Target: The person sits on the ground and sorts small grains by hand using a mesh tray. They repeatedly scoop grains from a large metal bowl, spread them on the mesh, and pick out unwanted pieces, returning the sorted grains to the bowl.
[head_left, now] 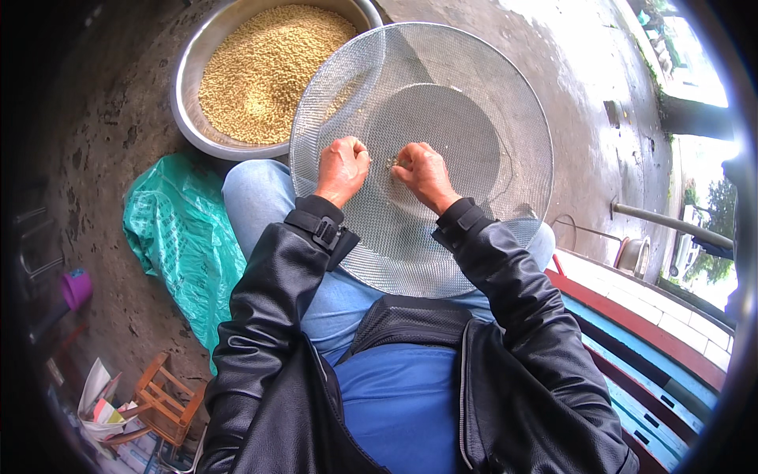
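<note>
A round metal mesh sieve lies across my denim-covered knees, its wide rim sloping down to a flat mesh bottom. Over its left part is my left hand, curled into a fist; whatever may be inside is hidden. My right hand is closed just to the right of it, thumb against the fingers. Small pale bits show at the right fingertips, too small to name. Beyond the sieve's left edge stands a metal basin with a heap of yellow beans, partly seen through the mesh.
A green plastic sack with printing lies left of my knee. A small wooden stool and a purple plastic container are at far left. On the right are a slatted bench and a metal bowl.
</note>
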A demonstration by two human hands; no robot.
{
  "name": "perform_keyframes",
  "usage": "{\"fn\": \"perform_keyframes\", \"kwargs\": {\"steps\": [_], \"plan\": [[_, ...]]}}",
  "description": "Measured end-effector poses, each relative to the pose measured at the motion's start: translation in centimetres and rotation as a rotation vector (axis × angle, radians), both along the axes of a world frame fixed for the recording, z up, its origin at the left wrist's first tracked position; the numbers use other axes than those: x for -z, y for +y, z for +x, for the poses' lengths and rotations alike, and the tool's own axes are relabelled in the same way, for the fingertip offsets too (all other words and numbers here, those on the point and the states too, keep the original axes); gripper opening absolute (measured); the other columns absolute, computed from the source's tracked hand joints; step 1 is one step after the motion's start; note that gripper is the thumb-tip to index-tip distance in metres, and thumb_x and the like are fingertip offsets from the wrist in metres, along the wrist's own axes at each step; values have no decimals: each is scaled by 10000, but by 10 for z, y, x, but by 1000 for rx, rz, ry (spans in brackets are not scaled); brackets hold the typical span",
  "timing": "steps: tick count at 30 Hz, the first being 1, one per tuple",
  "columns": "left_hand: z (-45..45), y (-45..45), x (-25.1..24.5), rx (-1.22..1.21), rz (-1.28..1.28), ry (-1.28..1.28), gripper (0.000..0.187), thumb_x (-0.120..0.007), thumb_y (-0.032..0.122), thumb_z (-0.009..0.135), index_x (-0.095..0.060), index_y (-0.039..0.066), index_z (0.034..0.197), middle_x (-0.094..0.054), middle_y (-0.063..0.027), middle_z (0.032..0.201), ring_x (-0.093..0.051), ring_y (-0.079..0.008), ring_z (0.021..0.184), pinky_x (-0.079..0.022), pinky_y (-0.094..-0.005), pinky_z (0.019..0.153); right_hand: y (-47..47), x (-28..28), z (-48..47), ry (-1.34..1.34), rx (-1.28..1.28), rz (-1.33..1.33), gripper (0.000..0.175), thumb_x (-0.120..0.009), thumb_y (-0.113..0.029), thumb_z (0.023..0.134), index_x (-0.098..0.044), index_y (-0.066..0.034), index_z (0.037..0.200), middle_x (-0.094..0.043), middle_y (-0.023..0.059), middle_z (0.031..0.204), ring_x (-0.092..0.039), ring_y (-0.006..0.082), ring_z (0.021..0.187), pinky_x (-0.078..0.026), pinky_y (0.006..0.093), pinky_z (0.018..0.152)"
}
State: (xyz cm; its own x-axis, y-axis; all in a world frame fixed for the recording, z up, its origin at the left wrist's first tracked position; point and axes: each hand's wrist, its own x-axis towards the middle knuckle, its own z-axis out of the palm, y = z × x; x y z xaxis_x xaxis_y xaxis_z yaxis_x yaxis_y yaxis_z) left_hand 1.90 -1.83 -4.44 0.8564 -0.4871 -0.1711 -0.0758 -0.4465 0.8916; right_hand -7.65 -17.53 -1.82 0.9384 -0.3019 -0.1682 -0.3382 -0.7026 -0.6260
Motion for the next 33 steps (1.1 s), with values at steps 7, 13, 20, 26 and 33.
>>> {"fn": "perform_keyframes", "kwargs": {"steps": [7,13,20,26,33], "plan": [[1,-1,3,43,21,-35,125,-577,96,826,-628,-14,797,-661,-77,661,-647,-135,554,-511,-269,542,4,7,4,-56,-9,-80,194,-724,-131,714,-620,-28,841,-599,117,800,-622,255,716,-510,350,651],[1,-1,1,50,14,-24,131,-589,109,832,-630,-12,803,-666,-74,679,-651,-133,567,-514,-269,555,9,6,9,-56,6,-101,147,-704,-108,698,-626,-33,798,-622,119,755,-631,267,720,-509,368,649],[1,-2,-1,53,8,-18,121,-590,106,829,-634,-5,810,-667,-73,680,-652,-133,568,-516,-267,555,8,6,17,-7,-51,-132,100,-670,-100,698,-630,-32,760,-625,151,714,-637,309,716,-508,390,653],[1,-2,-1,46,-10,7,116,-590,97,819,-638,-8,812,-667,-81,673,-655,-139,566,-515,-271,553,9,8,17,-72,-113,-177,82,-660,-74,686,-621,-21,734,-623,153,693,-633,299,656,-508,380,615],[2,-3,-6,46,13,-11,131,-588,113,805,-637,-7,796,-663,-93,665,-658,-155,570,-517,-286,565,-21,-22,24,114,221,576,48,-627,-3,809,-628,35,838,-628,55,711,-601,111,632,-507,232,591]]}}
